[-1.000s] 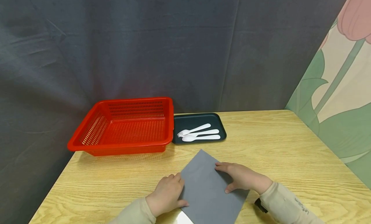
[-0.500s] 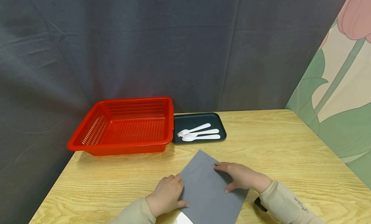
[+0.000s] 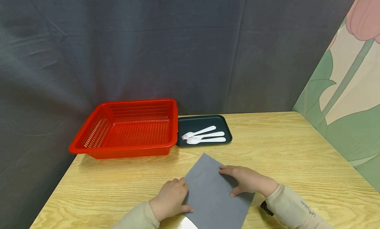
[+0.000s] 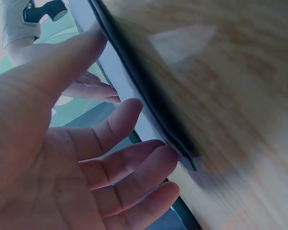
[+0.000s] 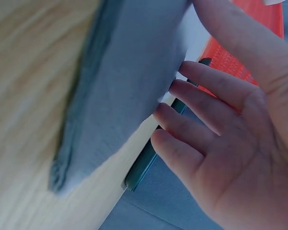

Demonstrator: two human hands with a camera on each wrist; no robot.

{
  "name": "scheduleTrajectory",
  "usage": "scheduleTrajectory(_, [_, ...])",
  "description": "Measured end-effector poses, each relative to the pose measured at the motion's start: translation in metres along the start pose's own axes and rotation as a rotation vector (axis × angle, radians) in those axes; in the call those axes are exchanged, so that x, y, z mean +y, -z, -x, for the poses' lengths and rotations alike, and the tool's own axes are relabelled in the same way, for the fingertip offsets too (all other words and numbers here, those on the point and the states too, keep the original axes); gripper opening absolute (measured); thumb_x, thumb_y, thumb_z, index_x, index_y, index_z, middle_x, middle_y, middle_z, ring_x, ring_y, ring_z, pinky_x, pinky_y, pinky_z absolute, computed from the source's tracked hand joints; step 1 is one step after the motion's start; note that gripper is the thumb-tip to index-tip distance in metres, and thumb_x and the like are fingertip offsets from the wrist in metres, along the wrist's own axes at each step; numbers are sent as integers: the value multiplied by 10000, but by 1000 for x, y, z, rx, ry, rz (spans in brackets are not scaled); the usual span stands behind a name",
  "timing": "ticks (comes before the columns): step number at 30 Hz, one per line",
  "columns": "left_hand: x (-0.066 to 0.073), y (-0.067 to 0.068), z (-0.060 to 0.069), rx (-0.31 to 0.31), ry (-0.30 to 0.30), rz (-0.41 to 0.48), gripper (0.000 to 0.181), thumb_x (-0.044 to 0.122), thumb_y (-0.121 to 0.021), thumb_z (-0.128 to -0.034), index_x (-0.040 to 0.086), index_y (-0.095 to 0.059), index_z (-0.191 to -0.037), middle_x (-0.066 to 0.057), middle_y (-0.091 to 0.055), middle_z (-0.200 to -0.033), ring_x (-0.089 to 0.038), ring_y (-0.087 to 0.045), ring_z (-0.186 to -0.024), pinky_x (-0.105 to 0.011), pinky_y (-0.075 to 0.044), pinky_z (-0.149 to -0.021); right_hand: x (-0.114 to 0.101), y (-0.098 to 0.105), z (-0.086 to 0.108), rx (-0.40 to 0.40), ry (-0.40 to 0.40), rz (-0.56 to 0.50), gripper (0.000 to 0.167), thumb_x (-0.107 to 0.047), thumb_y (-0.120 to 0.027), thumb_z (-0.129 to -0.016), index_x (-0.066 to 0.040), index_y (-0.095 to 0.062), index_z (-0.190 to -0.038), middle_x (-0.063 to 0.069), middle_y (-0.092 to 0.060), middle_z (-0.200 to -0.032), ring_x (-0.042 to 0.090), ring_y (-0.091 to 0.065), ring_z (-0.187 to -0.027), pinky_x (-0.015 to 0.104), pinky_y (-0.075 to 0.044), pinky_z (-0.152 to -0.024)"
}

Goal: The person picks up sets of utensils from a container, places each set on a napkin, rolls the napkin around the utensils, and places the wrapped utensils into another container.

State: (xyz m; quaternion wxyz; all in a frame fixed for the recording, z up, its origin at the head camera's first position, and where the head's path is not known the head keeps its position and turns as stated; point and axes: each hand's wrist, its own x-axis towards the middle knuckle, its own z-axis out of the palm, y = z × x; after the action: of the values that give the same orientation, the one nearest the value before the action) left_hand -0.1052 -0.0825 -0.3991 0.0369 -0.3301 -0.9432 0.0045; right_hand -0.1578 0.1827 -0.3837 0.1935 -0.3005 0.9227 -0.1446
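A flat grey sheet, perhaps cloth or paper (image 3: 218, 192), lies slantwise at the table's near middle. At its left edge rests my left hand (image 3: 170, 199), thumb and fingertips touching it. My right hand (image 3: 247, 181) rests on its upper right part with fingers and thumb spread. In the left wrist view, the left hand (image 4: 86, 153) has its fingers loosely bent beside the sheet's dark edge. In the right wrist view, the right hand's (image 5: 245, 129) fingertips meet the grey surface (image 5: 120, 91). Something white (image 3: 188, 223) shows under the sheet's lower left edge.
A red basket (image 3: 133, 151) stands at the back left of the wooden table (image 3: 282, 146). Beside it, a dark tray (image 3: 205, 121) holds a white fork (image 3: 205, 130) and a white spoon (image 3: 206, 140), with another white utensil between them. A dark curtain hangs behind.
The sheet's far corner has shifted very slightly left. Both hands have stayed almost still.
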Motion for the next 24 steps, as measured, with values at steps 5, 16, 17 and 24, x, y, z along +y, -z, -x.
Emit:
scheduleTrajectory(5, [-1,0,0,-5,17,7,555,618,-729,-623,97,-640,-791,23,-494,-763,-122,-476,-622,-227,-380,-525,0,0,0,-3,-5,2,756,-205,-833,-630,-16,-524,-1294,145,-458,-1417,355,-447,-1290,483,-398,-1017])
scheduleTrajectory(16, [-7,1,0,-30,42,59,526,586,-758,-618,117,-611,-805,22,-459,-738,-120,-448,-626,-227,-346,-511,0,0,1,1,12,20,744,-217,-830,-642,-12,-527,-1290,153,-461,-1413,359,-449,-1286,483,-400,-1014])
scheduleTrajectory(17, [-7,0,0,-32,41,62,522,585,-758,-617,120,-608,-803,23,-458,-736,-117,-444,-625,-225,-342,-509,0,0,1,2,14,22,742,-217,-830,-642,-11,-528,-1288,156,-462,-1411,361,-450,-1285,484,-399,-1015])
scheduleTrajectory(24, [-10,1,-1,-30,42,87,493,563,-773,-612,146,-573,-782,30,-458,-750,-104,-429,-632,-213,-327,-513,2,1,6,49,49,66,701,-248,-822,-661,0,-551,-1259,182,-510,-1351,369,-490,-1238,484,-421,-991])
